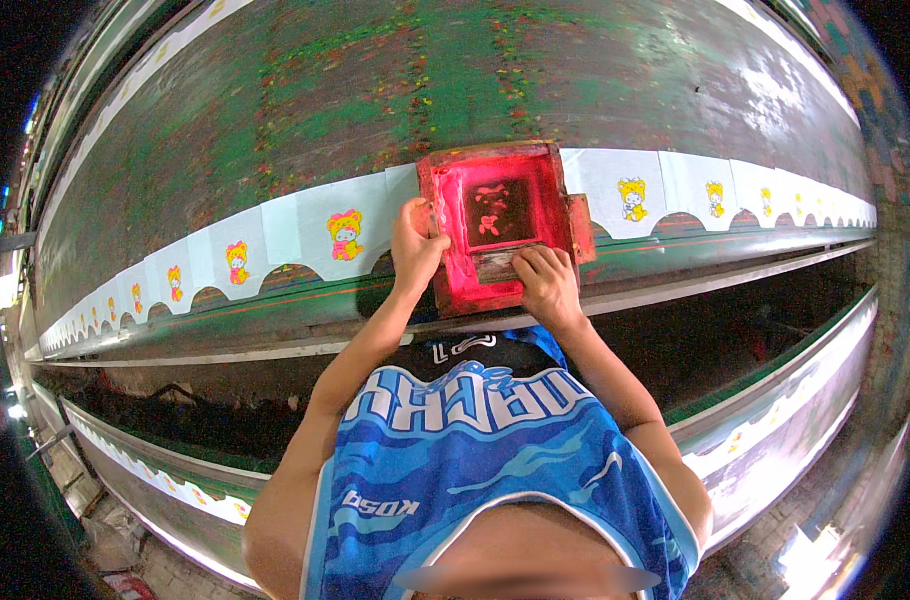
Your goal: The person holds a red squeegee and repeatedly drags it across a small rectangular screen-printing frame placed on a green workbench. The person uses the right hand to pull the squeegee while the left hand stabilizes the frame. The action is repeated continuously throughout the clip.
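A wooden printing screen frame point(488, 152), smeared with bright pink ink, sits over the row of pale pieces on the long green table. Its small dark mesh window shows a pink figure. My left hand point(420, 240) is closed on the frame's left side, thumb at its edge. Inside the frame's lower part lies a flat squeegee point(495, 265), and my right hand point(545, 275) has its fingers curled on it. Left of the frame the pieces point(285, 228) carry yellow-and-pink cartoon bear prints; to the right, the pieces point(695, 188) show yellow bear prints with little or no pink.
The green, paint-speckled table point(635, 80) runs left to right, with another white strip along its far edge. A metal rail point(655, 284) borders the near edge. Behind my body, past a dark gap, a second long table point(770, 425) holds more printed pieces.
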The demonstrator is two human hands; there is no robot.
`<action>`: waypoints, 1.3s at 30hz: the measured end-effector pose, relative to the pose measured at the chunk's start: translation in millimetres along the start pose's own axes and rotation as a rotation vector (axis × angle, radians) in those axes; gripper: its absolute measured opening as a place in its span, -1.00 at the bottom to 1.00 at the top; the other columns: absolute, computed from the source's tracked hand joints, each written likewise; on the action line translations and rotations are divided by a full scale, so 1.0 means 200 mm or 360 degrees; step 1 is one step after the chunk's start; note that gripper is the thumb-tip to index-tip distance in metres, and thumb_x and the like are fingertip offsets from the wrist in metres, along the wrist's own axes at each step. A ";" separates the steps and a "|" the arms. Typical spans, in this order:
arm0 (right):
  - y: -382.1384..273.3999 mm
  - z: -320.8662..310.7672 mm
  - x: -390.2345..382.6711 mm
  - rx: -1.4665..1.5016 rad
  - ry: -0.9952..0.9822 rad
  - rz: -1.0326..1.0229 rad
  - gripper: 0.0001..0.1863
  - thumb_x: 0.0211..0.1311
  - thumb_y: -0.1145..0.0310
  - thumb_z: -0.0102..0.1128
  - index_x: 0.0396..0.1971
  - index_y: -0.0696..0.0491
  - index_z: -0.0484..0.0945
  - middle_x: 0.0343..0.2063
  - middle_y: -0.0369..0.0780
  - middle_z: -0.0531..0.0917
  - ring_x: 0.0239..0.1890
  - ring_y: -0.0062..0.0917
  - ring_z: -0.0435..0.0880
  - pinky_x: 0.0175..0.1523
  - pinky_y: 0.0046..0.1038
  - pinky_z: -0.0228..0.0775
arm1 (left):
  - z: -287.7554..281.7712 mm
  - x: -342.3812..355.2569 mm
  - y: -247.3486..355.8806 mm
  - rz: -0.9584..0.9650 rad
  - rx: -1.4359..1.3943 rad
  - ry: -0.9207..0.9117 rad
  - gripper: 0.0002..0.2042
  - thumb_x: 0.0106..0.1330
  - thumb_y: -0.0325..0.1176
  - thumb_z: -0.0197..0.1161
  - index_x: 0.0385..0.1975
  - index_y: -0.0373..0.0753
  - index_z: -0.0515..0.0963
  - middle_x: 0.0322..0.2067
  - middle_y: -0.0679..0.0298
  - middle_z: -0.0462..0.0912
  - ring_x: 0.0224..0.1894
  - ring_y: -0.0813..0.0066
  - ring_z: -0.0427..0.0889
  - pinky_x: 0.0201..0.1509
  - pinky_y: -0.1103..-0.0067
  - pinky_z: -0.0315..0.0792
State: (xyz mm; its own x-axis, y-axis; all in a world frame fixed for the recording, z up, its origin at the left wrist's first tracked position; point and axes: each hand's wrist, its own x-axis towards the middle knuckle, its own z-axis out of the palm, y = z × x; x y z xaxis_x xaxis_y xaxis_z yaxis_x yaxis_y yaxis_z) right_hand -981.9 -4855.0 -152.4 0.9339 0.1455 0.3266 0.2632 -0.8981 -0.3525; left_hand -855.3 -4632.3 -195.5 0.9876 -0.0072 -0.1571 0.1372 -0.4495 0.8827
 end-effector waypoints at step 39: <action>1.14 -0.60 -0.42 0.0108 0.0019 0.0062 -0.66 0.04 0.51 0.24 -0.11 0.09 0.66 -0.05 -0.20 0.73 0.06 -0.27 0.68 0.15 -0.16 0.44 | 1.22 -0.22 0.53 -0.0167 -0.0449 -0.0104 -0.28 0.00 -0.75 0.25 0.29 -0.18 0.39 -0.05 0.23 0.64 -0.22 0.42 0.70 -0.43 0.49 0.68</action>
State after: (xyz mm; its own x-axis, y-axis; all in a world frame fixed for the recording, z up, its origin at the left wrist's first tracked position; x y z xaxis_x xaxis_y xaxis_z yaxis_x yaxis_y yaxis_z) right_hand -1029.5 -5122.4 -154.5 0.9408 0.1056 0.3221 0.2429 -0.8728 -0.4234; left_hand -903.8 -4898.3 -203.5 0.9610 -0.0351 -0.2742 0.2633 -0.1851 0.9468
